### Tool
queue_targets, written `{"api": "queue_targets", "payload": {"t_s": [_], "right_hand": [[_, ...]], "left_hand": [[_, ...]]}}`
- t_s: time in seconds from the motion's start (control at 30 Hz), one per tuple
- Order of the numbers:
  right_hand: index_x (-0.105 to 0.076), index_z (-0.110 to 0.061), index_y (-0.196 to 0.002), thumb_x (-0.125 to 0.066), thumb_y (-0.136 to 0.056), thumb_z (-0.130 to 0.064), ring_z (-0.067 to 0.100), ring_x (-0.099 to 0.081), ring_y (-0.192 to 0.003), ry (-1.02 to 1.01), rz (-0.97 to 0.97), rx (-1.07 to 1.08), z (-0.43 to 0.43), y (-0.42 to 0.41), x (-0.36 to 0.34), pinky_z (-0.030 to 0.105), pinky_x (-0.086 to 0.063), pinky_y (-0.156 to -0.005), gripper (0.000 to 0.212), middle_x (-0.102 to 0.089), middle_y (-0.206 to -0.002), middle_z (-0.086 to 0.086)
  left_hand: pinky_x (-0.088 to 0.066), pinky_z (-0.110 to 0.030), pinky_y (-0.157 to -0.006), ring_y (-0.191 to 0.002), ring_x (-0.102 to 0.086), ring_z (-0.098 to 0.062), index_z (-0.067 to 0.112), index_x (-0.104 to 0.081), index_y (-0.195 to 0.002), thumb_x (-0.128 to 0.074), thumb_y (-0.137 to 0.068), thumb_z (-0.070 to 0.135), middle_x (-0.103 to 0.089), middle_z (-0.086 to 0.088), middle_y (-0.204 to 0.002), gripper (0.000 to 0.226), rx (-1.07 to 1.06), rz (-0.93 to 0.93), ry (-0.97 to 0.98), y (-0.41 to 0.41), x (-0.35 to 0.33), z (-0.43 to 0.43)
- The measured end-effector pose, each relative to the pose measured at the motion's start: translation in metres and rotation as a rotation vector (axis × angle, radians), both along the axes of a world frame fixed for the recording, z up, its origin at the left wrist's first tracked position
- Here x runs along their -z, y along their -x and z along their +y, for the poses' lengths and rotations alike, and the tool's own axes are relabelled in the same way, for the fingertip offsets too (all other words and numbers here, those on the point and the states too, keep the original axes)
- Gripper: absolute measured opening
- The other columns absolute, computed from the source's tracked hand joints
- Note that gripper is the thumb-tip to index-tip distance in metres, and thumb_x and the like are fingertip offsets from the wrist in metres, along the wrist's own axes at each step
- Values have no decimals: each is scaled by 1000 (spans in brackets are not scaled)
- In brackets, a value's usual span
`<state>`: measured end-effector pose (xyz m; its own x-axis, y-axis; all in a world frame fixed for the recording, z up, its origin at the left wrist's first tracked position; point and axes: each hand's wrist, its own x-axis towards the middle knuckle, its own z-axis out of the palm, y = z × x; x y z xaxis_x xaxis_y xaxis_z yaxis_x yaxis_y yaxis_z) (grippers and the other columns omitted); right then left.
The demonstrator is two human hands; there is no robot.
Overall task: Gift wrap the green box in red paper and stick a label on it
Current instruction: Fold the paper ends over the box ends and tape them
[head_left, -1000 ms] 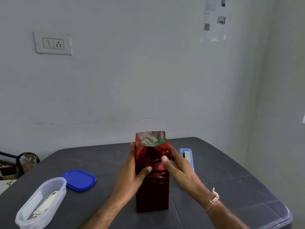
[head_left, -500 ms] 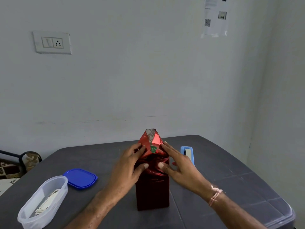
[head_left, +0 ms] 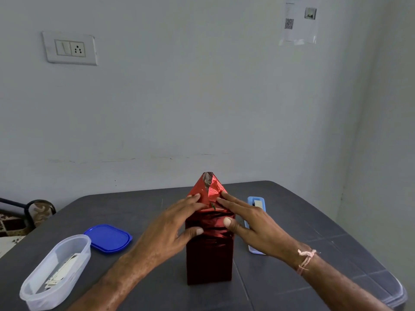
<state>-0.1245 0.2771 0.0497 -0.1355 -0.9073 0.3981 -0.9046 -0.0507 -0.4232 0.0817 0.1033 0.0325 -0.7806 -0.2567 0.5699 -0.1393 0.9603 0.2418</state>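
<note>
Right now both of my hands are flat against the shiny red foil paper that covers the tall green box. Only a thin green sliver of the box shows, at the seam between my fingertips. The wrapped box stands upright near the middle of the dark grey desk, close in front of me.

My left hand lies on the left sloping flap at the top, fingers straight and pressing, with the thumb on the creased front face. My right hand mirrors it on the right flap, fingers extended and thumb pressed to the front. Neither hand is curled around anything. The 2 flaps meet in a peak above my fingers, where a bit of silvery underside shows.

A pink thread band sits on my right wrist. Just behind that hand lies a light blue oblong plastic holder, partly hidden. Well to the left are a blue plastic lid, lying flat, and a clear oval plastic tub with pale slips inside. On the wall are a white switch plate and a printed sheet.
</note>
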Motion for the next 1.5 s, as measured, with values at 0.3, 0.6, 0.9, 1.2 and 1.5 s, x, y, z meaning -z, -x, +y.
{"api": "queue_targets", "payload": {"t_s": [0.3, 0.6, 0.9, 1.2, 1.5], "right_hand": [[-63, -40, -137, -32, -101, -59, -14, -39, -139, 15, -486, -22, 1, -7, -9, 25, -35, -119, 51, -43, -152, -32], [-75, -30, -124, -53, -101, -45, -13, -54, -125, 101, -702, 56, -6, -18, -14, 17, -45, -106, 35, -59, -137, -30], [-81, -30, -109, -75, -93, -25, -9, -55, -127, 145, -734, 45, -14, -18, -10, 31, -44, -115, 19, -71, -117, -25], [-74, -38, -121, -79, -86, -32, -11, -48, -133, 101, -625, 35, -10, -15, -10, 15, -43, -106, 36, -60, -143, -17], [-68, -43, -128, -81, -85, -34, -14, -46, -132, 110, -572, 62, -11, -13, -4, 8, -37, -101, 46, -60, -135, -30]], "left_hand": [[-50, -22, -91, -113, -60, -6, 31, -56, -142, -55, -98, 40, -63, 14, -127, 45, 13, 80, 280, -3, -9, -4], [-55, -21, -86, -103, -66, 6, 29, -73, -114, -35, -99, 67, -73, 21, -109, 55, -6, 199, -109, -9, -19, 9], [-51, -25, -85, -94, -69, -1, 32, -77, -84, -74, -89, 42, -76, 18, -91, 11, -7, 142, -492, 11, -44, 8], [-40, -3, -73, -93, -67, 0, 29, -76, -92, -85, -79, 33, -75, 15, -95, 17, 17, 65, -522, 21, -53, 7], [-32, -10, -91, -116, -52, 7, 35, -72, -102, -86, -77, 38, -60, 17, -121, 29, -41, 77, -599, 23, -44, 4]]}}
